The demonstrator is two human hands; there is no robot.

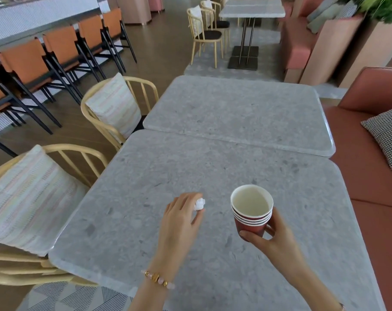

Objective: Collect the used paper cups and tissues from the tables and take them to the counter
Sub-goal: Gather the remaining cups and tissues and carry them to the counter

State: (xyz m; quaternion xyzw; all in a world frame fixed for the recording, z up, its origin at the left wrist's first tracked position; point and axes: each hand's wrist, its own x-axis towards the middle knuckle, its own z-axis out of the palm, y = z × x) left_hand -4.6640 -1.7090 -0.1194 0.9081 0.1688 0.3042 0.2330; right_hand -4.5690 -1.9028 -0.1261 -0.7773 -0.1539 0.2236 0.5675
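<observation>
— Red paper cups: how many?
— Five rims, nested in one stack, white inside, gripped by the right hand above the speckled grey stone table.
— And tissue?
— One crumpled white ball, pinched in the left hand fingertips, just over the tabletop.

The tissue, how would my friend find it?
Look at the near grey table, the one closest to you. Above it, the left hand pinches a small crumpled white tissue, beside the stack of red cups in the right hand.
</observation>
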